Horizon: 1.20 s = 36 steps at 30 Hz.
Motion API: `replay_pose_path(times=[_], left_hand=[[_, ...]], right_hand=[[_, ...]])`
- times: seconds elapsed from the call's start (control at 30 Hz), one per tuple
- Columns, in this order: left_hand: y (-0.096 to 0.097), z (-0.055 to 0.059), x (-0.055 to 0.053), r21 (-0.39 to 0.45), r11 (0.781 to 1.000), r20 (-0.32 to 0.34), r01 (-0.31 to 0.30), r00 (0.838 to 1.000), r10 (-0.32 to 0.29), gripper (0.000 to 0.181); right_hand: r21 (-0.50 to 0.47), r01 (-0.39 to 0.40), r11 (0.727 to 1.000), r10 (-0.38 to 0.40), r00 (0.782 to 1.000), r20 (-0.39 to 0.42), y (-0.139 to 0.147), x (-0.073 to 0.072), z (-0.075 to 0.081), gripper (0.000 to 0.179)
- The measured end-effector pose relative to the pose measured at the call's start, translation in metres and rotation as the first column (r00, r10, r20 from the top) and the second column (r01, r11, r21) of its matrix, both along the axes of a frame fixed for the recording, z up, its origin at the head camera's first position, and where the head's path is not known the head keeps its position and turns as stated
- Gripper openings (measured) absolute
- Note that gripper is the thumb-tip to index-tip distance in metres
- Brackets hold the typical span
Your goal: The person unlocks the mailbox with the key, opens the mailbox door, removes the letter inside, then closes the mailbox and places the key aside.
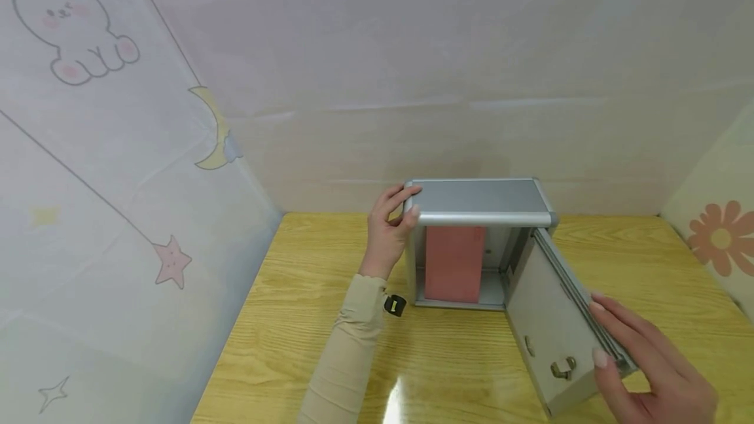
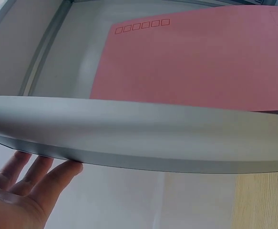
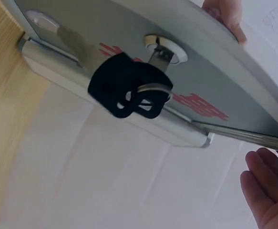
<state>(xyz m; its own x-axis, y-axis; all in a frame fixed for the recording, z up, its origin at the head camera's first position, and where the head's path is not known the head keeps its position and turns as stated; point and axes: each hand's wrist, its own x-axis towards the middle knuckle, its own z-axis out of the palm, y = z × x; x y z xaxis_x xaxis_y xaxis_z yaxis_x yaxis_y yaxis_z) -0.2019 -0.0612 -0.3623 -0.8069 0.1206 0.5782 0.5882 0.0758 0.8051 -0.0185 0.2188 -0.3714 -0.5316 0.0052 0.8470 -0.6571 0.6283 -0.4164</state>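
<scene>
A grey metal box stands on the wooden table with its front door swung out. Inside, a pink envelope stands upright; the left wrist view shows printed squares along its edge. My left hand rests on the box's upper left corner, its fingers extended along the metal edge. At the door's free edge is my right hand, thumb on the inner side and fingers at the upper edge and outer side. In the right wrist view, a black-headed key on a ring sits in the lock.
The wooden table ends at a pale printed backdrop just behind the box. A latch sticks out from the door's inner face. A small black device shows at my left wrist.
</scene>
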Motion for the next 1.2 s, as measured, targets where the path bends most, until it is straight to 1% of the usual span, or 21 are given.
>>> replay_pose_path(times=[0.07,0.17,0.27,0.33,0.4,0.53,0.67,0.73,0.87,0.93,1.07,1.1,1.13,1.2], left_hand=[[0.000,0.000,0.000,0.003,1.000,-0.001,0.001,1.000,-0.001,0.042],[0.001,0.000,0.000,0.001,1.000,0.002,0.002,1.000,-0.002,0.043],[0.001,-0.001,0.000,-0.002,1.000,0.003,0.002,1.000,-0.002,0.042],[0.001,-0.001,0.000,-0.003,1.000,0.001,0.002,1.000,-0.002,0.043],[0.001,-0.001,0.000,-0.003,1.000,-0.001,0.001,1.000,-0.001,0.043],[0.002,-0.001,0.000,-0.008,1.000,-0.004,0.008,1.000,-0.008,0.044],[0.002,0.000,0.000,-0.011,1.000,-0.004,0.017,1.000,-0.017,0.045],[0.002,0.000,0.000,-0.012,1.000,0.000,0.021,1.000,-0.021,0.045],[0.002,0.001,0.000,-0.015,1.000,0.009,0.018,1.000,-0.018,0.043],[0.001,0.001,-0.001,-0.013,1.000,0.013,0.013,1.000,-0.013,0.042],[0.000,0.001,-0.001,-0.013,1.000,0.013,0.003,1.000,-0.003,0.039],[0.000,0.001,-0.001,-0.013,1.000,0.012,0.000,1.000,0.000,0.038],[0.000,0.002,0.000,-0.014,1.000,0.011,-0.002,1.000,0.002,0.037],[-0.001,0.002,0.000,-0.015,1.000,0.008,-0.004,1.000,0.005,0.036]], right_hand=[[-0.018,0.026,1.000,-0.026,0.999,-0.026,0.007,-0.001,-0.001,0.030],[-0.014,0.069,0.998,-0.069,0.997,-0.030,0.019,-0.003,-0.003,0.027],[0.035,0.086,0.996,-0.088,0.993,0.073,0.031,-0.003,-0.001,0.025],[0.059,0.098,0.993,-0.106,0.983,0.148,0.036,-0.004,0.002,0.023],[0.061,0.102,0.993,-0.112,0.975,0.191,0.039,-0.004,0.004,0.021],[-0.014,0.190,0.982,-0.185,0.970,0.159,0.039,-0.006,0.004,0.022],[-0.050,0.273,0.961,-0.263,0.954,0.147,0.039,-0.007,0.004,0.027],[-0.044,0.295,0.954,-0.286,0.946,0.154,0.041,-0.008,0.004,0.029],[-0.034,0.329,0.944,-0.320,0.935,0.153,0.044,-0.011,0.001,0.023],[-0.023,0.360,0.933,-0.351,0.921,0.170,0.045,-0.013,0.001,0.021],[-0.009,0.398,0.917,-0.389,0.899,0.200,0.046,-0.018,0.001,0.023],[-0.009,0.401,0.916,-0.391,0.899,0.196,0.046,-0.019,0.001,0.023],[-0.012,0.395,0.919,-0.386,0.903,0.187,0.047,-0.020,0.001,0.024],[-0.016,0.405,0.914,-0.395,0.901,0.180,0.047,-0.021,0.001,0.024]])
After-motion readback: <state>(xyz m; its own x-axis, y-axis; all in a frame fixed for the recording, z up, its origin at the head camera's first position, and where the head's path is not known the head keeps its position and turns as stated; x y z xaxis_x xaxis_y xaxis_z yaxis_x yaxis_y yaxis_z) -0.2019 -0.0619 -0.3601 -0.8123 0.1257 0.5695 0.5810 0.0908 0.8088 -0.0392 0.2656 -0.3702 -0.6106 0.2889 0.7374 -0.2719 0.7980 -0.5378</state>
